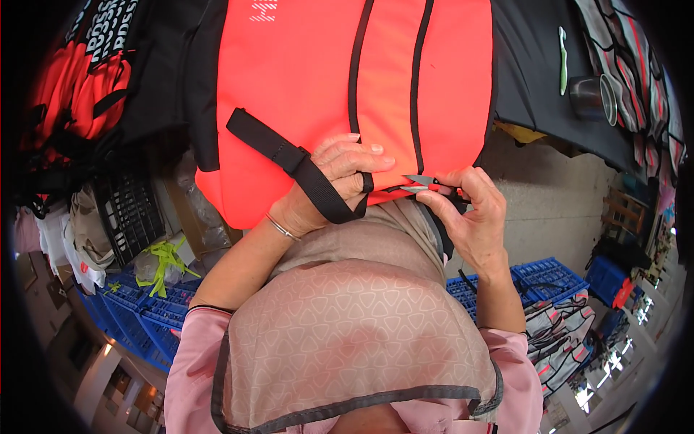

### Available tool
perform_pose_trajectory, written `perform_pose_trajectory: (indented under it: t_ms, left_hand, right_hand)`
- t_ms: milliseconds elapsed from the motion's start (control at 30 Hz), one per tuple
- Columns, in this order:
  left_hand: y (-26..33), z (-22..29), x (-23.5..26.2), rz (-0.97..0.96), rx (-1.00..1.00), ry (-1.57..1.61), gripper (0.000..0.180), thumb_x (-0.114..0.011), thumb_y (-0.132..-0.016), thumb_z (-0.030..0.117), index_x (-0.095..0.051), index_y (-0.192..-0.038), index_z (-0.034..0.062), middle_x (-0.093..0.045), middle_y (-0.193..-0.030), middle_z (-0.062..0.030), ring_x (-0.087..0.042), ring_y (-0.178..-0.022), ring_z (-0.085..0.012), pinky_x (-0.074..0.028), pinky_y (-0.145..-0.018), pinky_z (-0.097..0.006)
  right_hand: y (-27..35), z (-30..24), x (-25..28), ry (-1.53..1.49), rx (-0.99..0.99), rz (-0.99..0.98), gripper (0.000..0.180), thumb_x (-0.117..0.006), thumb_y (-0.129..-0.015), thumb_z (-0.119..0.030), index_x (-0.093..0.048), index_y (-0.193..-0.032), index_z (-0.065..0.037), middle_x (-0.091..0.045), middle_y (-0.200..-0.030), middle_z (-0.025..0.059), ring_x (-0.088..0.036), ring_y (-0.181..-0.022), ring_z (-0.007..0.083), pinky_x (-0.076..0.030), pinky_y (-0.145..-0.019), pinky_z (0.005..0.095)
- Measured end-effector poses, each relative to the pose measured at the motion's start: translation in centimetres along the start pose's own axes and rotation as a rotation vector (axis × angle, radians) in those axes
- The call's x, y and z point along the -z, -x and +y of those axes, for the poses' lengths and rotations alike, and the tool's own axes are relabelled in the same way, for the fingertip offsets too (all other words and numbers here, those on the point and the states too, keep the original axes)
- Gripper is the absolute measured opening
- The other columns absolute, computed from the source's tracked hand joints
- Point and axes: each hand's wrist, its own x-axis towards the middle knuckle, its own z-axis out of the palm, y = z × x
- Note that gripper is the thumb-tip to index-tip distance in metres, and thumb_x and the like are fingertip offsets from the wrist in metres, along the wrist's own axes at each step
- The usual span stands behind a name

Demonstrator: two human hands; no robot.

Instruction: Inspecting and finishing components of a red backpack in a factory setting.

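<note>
A bright orange-red bag (pixel 283 79) with black piping lies across the dark table, its near end hanging over the edge by my body. My left hand (pixel 334 168) grips its near edge, fingers pressed together on the orange fabric. A black webbing strap (pixel 324 189) with a buckle crosses over that hand; its thumb is hidden. In my right hand (pixel 478 217) are small thread snips (pixel 419 182), pinched between thumb and fingers. Their pointed blades face left, slightly apart, at the bag's edge just beside the end of the piping.
A metal cup (pixel 589 99) and a green-and-white toothbrush (pixel 563 61) are on the dark table (pixel 531 79) at right. Stacked orange and black pieces (pixel 76 94) lie at far left. Blue crates (pixel 549 278) and a black crate (pixel 130 210) stand below table level.
</note>
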Motion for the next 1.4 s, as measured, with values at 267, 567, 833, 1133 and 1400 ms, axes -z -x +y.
perform_pose_trajectory:
  t_ms: [267,567,833,1133,1400]
  left_hand:
    - [0.0,-0.1,0.0,-0.017,0.035,0.021,0.027,-0.076,-0.077,0.002,-0.073,-0.098,0.0182,-0.071,-0.107,0.0021,-0.068,-0.104,-0.0191,-0.050,-0.096,-0.043]
    - [0.3,-0.4,-0.2,0.012,-0.008,0.058,0.022,-0.063,-0.076,-0.003,-0.071,-0.094,0.0069,-0.069,-0.108,-0.0008,-0.065,-0.106,-0.0237,-0.048,-0.095,-0.045]
    - [0.1,-0.7,-0.3,0.037,0.008,0.076,0.022,-0.067,-0.074,-0.004,-0.071,-0.092,0.0072,-0.069,-0.111,-0.0013,-0.066,-0.103,-0.0234,-0.049,-0.092,-0.042]
    - [-1.2,0.7,0.6,0.044,0.278,0.312,0.032,-0.078,-0.072,0.002,-0.075,-0.102,0.0125,-0.070,-0.113,-0.0044,-0.065,-0.100,-0.0216,-0.050,-0.088,-0.037]
    - [-1.5,0.8,1.1,-0.004,0.308,0.312,0.031,-0.077,-0.072,0.002,-0.076,-0.101,0.0126,-0.070,-0.113,-0.0042,-0.065,-0.099,-0.0213,-0.049,-0.087,-0.037]
  right_hand:
    - [0.5,1.0,-0.6,-0.228,-0.187,-0.029,0.028,-0.087,-0.072,-0.016,-0.066,-0.087,-0.003,-0.062,-0.070,0.0038,-0.058,-0.067,0.0148,-0.047,-0.060,0.0290]
    - [0.3,0.7,-0.7,-0.198,-0.139,-0.036,0.028,-0.087,-0.073,-0.015,-0.067,-0.087,-0.003,-0.061,-0.072,0.0036,-0.058,-0.068,0.0142,-0.047,-0.061,0.0284]
    - [-0.4,0.3,-0.8,-0.324,-0.262,-0.112,0.025,-0.084,-0.078,-0.014,-0.065,-0.089,-0.003,-0.061,-0.073,0.0007,-0.056,-0.068,0.0102,-0.047,-0.063,0.0265]
    - [-1.7,0.6,-1.1,-1.300,-0.528,-0.286,0.019,-0.069,-0.094,-0.013,-0.056,-0.103,-0.002,-0.067,-0.088,0.0045,-0.061,-0.073,0.0073,-0.056,-0.063,0.0232]
    - [-1.8,-0.9,1.0,-0.333,-0.193,-0.120,0.030,-0.082,-0.082,-0.020,-0.062,-0.091,0.001,-0.069,-0.080,0.0069,-0.065,-0.075,0.0093,-0.053,-0.065,0.0273]
